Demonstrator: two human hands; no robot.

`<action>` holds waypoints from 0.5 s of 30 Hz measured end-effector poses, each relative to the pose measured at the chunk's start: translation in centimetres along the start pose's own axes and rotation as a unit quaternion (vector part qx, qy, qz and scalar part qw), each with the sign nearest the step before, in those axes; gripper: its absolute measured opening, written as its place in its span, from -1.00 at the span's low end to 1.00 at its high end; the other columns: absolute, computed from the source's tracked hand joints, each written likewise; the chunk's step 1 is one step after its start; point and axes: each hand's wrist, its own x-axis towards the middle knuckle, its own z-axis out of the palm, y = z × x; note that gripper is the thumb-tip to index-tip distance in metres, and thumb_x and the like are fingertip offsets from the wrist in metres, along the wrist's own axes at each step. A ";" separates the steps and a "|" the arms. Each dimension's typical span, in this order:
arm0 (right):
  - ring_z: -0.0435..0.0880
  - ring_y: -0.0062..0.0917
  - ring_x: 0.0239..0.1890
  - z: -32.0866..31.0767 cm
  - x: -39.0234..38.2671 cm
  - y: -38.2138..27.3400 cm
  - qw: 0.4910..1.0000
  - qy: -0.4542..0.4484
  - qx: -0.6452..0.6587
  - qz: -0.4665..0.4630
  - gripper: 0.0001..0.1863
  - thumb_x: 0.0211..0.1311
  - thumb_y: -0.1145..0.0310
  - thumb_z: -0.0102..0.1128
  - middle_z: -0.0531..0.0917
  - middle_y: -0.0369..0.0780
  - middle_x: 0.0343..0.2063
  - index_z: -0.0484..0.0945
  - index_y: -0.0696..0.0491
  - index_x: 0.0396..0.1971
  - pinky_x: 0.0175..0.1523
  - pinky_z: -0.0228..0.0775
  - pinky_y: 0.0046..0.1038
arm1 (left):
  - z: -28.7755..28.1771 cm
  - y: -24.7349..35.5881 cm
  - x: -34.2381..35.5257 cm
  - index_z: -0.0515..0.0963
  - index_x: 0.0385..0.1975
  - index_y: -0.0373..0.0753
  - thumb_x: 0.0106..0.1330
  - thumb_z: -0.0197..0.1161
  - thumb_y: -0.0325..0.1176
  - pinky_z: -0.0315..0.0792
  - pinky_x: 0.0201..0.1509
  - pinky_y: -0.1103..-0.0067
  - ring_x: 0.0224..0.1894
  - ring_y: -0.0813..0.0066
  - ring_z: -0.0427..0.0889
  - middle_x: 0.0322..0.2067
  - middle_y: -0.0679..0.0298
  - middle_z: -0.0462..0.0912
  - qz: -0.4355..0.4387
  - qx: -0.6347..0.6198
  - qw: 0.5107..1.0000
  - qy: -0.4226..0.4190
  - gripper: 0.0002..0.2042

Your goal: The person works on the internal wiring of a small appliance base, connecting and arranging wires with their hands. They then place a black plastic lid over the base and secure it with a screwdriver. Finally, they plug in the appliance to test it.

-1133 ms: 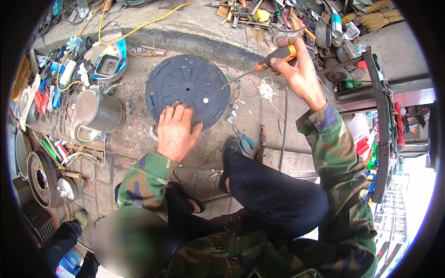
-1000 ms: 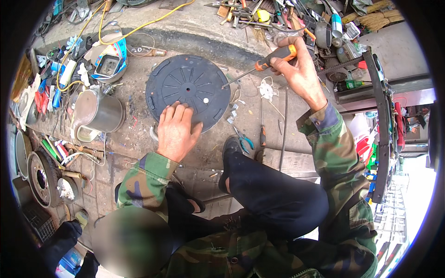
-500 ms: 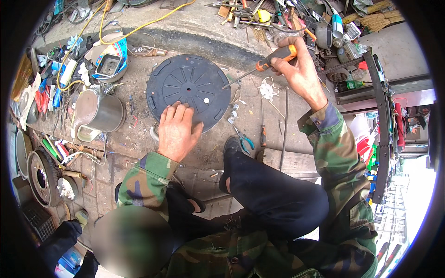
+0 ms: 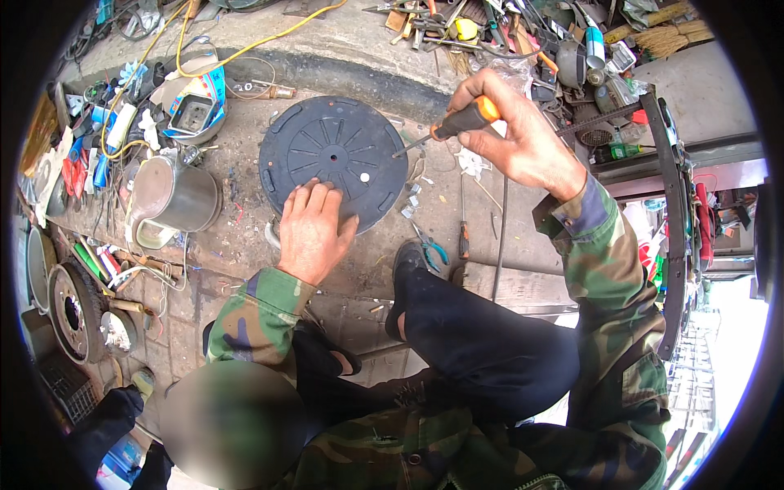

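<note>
A round black plastic base (image 4: 363, 140) with radiating ribs and a small centre hole lies on the ground in front of me. My left hand (image 4: 314, 233) rests on its near part, fingers laid on the surface and the thumb apart. In my right hand (image 4: 523, 139) is a screwdriver (image 4: 459, 122) with an orange and black handle. Fingers and thumb pinch the handle, and the thin shaft slants down leftward to the base's right rim, where its tip meets the edge. A small whitish round spot (image 4: 364, 177) shows on the base.
Blue-handled pliers (image 4: 433, 251) and another screwdriver (image 4: 464, 237) lie near my shoe. A metal pot (image 4: 175, 196) stands left. Tools (image 4: 457, 28) are heaped at the far right; a yellow cable (image 4: 261, 45) crosses the far left. A dark metal frame (image 4: 674, 220) rises at right.
The screwdriver's handle has come lower and a little left, with my right hand's grip turned around it. The tip stays at the rim; my left hand has hardly moved.
</note>
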 end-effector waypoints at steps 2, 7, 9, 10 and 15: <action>0.75 -0.40 0.03 -0.2 0.8 0.1 1.000 -0.006 0.002 0.025 -0.60 0.27 0.58 0.40 0.72 -0.20 -0.10 0.49 0.06 0.06 0.16 0.56 -0.32 | 0.0 0.0 0.0 0.64 0.02 -0.30 0.17 0.55 -0.25 0.45 0.36 0.17 0.27 -0.02 0.58 0.08 0.11 0.66 0.000 0.000 1.000 0.000 -0.55; 0.71 -0.39 0.02 -1.4 2.1 0.1 0.997 -0.073 0.007 -0.036 -0.63 0.19 0.62 0.37 0.68 -0.22 -0.14 0.52 0.09 -0.01 0.16 0.53 -0.30 | -0.1 -0.2 -0.2 0.63 0.02 -0.29 0.18 0.55 -0.25 0.46 0.34 0.18 0.26 -0.02 0.59 0.08 0.11 0.66 -0.002 0.005 1.000 -0.002 -0.55; 0.73 -0.36 0.02 -1.2 2.2 -1.5 0.996 -0.083 -0.032 -0.028 -0.64 0.18 0.62 0.38 0.69 -0.19 -0.13 0.52 0.10 -0.03 0.14 0.55 -0.29 | 0.0 -0.1 -0.2 0.63 0.03 -0.29 0.18 0.55 -0.25 0.46 0.33 0.18 0.26 -0.02 0.59 0.08 0.11 0.66 -0.001 0.002 1.000 -0.001 -0.55; 0.74 -0.35 0.03 -0.9 2.3 -2.2 0.995 -0.087 -0.052 -0.024 -0.64 0.18 0.62 0.38 0.69 -0.18 -0.13 0.52 0.10 -0.04 0.13 0.56 -0.28 | 0.0 -0.1 -0.2 0.63 0.03 -0.29 0.18 0.55 -0.25 0.47 0.33 0.18 0.26 -0.02 0.59 0.08 0.11 0.66 0.000 0.000 1.000 -0.001 -0.55; 0.81 0.07 -0.32 1.2 2.6 -2.0 0.982 0.065 -0.167 0.057 -0.62 0.33 0.14 0.39 0.79 0.00 -0.41 0.47 0.12 -0.16 -0.18 0.65 -0.01 | -0.1 -0.1 -0.2 0.63 0.05 -0.29 0.18 0.55 -0.24 0.47 0.33 0.18 0.26 -0.02 0.59 0.07 0.11 0.65 -0.001 0.002 1.000 -0.004 -0.54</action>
